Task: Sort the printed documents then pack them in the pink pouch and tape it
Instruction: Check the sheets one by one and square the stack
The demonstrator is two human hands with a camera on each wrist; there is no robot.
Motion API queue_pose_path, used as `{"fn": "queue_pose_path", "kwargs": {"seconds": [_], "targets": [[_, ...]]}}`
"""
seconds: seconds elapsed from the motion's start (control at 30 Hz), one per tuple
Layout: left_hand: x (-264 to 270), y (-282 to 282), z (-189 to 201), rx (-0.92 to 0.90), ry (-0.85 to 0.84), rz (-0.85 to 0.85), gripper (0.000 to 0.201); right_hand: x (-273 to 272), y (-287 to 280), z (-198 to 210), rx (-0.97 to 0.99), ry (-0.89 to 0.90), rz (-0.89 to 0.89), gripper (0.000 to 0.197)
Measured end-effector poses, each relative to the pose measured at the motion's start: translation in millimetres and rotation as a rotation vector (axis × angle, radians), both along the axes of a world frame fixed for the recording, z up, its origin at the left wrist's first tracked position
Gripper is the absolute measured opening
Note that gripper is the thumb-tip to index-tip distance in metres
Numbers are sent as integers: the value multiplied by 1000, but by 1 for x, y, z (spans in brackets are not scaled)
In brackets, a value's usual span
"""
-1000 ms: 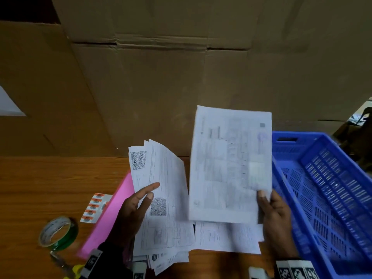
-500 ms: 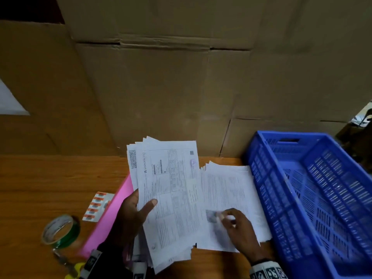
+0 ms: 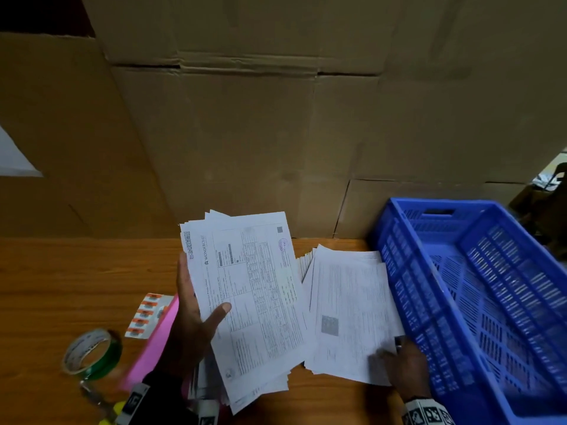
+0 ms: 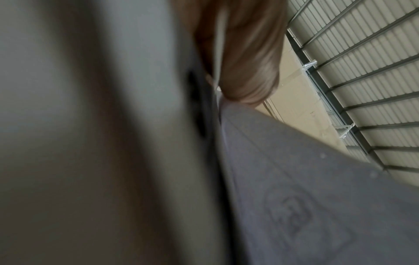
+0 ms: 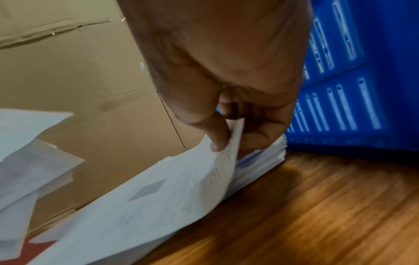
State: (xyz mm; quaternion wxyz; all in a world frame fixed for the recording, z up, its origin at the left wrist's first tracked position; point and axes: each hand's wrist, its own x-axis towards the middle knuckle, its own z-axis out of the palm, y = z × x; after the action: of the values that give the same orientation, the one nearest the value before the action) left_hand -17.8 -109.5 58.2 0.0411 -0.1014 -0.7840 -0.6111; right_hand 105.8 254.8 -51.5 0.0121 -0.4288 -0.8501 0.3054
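My left hand point(image 3: 196, 314) holds a fanned stack of printed documents point(image 3: 248, 289) upright over the wooden table, thumb across the top sheet. A second pile of documents point(image 3: 349, 308) lies flat on the table beside the blue crate. My right hand point(image 3: 399, 357) is at that pile's near right corner; in the right wrist view its thumb and fingers point(image 5: 217, 136) pinch the top sheets point(image 5: 158, 193) and lift the corner. The pink pouch point(image 3: 156, 342) lies under my left hand, mostly hidden. A green tape roll point(image 3: 92, 354) sits at the near left.
A blue slotted plastic crate point(image 3: 478, 302) stands at the right, touching the flat pile. Cardboard boxes point(image 3: 276, 133) wall off the back of the table point(image 3: 61, 286). A small sheet of orange labels point(image 3: 144, 314) lies beside the pouch. Something yellow point(image 3: 110, 415) pokes in at the near edge.
The sheet my right hand held up a second ago now lies on the stack in my left hand. My right hand dropped to the flat pile and slid to its near right corner, pinching sheets.
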Motion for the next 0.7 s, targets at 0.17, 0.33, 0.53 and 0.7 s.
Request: {"fn": "queue_pose_path", "kwargs": {"seconds": [0.17,0.33,0.53,0.7], "targets": [[-2,-5,-9,-226,-32,-127,49,2,-1,17,-17,242,2,21],[0,-2,-9,-204,-62,-115,41,4,0,58,0,569,-46,17],[-1,4,-4,-200,-84,-126,44,-1,-19,117,-279,823,31,22],[3,15,6,-109,-120,-184,58,-10,-47,123,-566,772,149,20]]}}
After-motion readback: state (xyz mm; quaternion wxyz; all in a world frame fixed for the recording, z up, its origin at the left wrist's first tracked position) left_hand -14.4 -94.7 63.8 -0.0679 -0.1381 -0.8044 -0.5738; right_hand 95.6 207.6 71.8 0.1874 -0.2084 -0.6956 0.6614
